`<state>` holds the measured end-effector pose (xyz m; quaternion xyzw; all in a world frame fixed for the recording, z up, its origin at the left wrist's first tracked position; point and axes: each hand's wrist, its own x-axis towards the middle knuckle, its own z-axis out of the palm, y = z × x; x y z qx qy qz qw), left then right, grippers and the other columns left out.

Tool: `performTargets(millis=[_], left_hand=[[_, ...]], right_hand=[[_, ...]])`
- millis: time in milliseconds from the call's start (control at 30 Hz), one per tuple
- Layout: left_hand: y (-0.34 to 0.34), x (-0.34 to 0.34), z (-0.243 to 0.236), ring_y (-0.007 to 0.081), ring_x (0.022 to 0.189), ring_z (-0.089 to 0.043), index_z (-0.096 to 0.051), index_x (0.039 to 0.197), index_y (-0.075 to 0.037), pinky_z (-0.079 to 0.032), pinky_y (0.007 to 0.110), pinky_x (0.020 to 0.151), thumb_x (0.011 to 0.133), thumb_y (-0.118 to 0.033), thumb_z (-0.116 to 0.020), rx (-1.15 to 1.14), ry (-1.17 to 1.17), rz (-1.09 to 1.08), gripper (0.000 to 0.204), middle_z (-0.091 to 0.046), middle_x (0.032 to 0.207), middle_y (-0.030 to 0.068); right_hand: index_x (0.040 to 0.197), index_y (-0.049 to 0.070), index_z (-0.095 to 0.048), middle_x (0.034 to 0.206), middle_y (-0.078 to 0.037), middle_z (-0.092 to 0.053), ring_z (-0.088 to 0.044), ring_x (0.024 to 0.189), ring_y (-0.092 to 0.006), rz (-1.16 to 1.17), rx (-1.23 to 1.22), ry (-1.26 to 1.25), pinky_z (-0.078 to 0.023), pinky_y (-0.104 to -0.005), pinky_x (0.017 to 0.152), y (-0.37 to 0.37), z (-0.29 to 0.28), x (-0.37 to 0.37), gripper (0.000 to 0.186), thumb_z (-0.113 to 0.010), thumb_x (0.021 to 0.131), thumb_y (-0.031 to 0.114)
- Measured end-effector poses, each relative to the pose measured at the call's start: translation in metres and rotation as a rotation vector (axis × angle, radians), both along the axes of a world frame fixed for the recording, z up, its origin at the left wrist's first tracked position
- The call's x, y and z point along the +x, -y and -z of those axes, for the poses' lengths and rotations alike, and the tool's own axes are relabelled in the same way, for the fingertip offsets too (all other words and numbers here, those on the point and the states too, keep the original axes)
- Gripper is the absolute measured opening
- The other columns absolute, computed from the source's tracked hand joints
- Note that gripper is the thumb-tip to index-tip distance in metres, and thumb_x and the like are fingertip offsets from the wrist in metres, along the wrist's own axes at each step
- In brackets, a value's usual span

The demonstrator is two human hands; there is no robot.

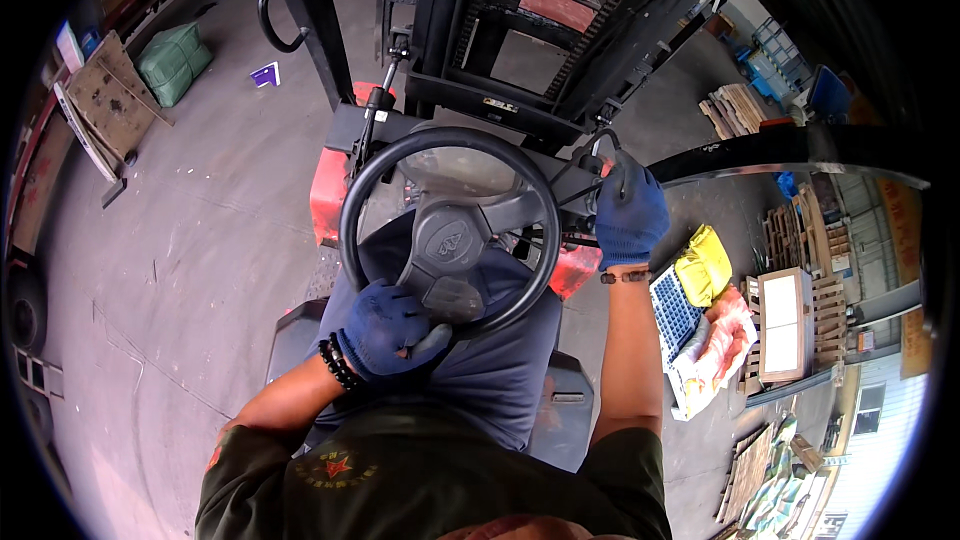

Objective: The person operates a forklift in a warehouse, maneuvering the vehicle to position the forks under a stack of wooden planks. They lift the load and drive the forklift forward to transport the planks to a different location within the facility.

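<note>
I sit at the controls of a forklift. In front of me is its black steering wheel, with a round hub in the middle. My left hand, in a dark blue work glove, is closed around the wheel's lower left rim, and a beaded bracelet circles that wrist. Right of the wheel, my right hand, gloved alike, grips a control lever whose top is mostly covered by the fingers. Beyond the wheel rises the black lifting mast with its chains.
Red body panels flank the mast. On the left floor lie a green wrapped bale, a brown board and a purple-and-white packet. At right are a blue crate, a yellow bag, a white-fronted cabinet and wooden pallets.
</note>
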<state>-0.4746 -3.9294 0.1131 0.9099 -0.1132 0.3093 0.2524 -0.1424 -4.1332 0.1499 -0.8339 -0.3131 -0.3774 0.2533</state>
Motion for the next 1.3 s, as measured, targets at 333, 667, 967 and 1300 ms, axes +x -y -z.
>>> performTargets(millis=[333,667,967,1300], left_hand=[[-0.099,0.054,-0.002,0.0435,0.066,-0.058,-0.057,0.067,-0.005,-0.043,0.050,0.062,0.085,-0.015,-0.081,-0.091,0.022,-0.228,0.032,-0.058,0.069,0.0169],[-0.111,0.092,-0.011,0.0380,0.059,-0.057,-0.057,0.062,-0.008,-0.041,0.048,0.056,0.085,-0.013,-0.086,-0.101,0.045,-0.219,0.038,-0.056,0.063,0.0141],[-0.124,0.130,-0.009,0.0379,0.060,-0.058,-0.056,0.062,-0.008,-0.042,0.048,0.056,0.088,-0.013,-0.085,-0.125,0.028,-0.185,0.039,-0.056,0.064,0.0143],[-0.146,0.168,-0.022,0.0368,0.059,-0.059,-0.057,0.059,-0.010,-0.044,0.048,0.057,0.086,-0.014,-0.086,-0.113,0.024,-0.150,0.040,-0.059,0.064,0.0118]], right_hand=[[0.126,0.018,-0.080,0.110,-0.013,-0.081,-0.077,0.100,-0.0385,0.012,-0.016,-0.014,-0.062,-0.0499,0.085,-0.047,0.001,0.046,0.029,-0.071,0.099,0.022],[0.127,0.017,-0.080,0.106,-0.012,-0.080,-0.076,0.094,-0.0381,0.013,0.009,0.007,-0.061,-0.0504,0.081,-0.068,-0.001,0.083,0.031,-0.071,0.098,0.023],[0.127,0.019,-0.080,0.105,-0.011,-0.080,-0.076,0.094,-0.0379,0.028,-0.010,0.014,-0.061,-0.0497,0.081,-0.085,-0.006,0.120,0.030,-0.072,0.097,0.022],[0.125,0.019,-0.080,0.112,-0.013,-0.081,-0.077,0.102,-0.0397,0.071,-0.015,-0.084,-0.062,-0.0499,0.085,-0.107,-0.011,0.156,0.026,-0.069,0.101,0.022]])
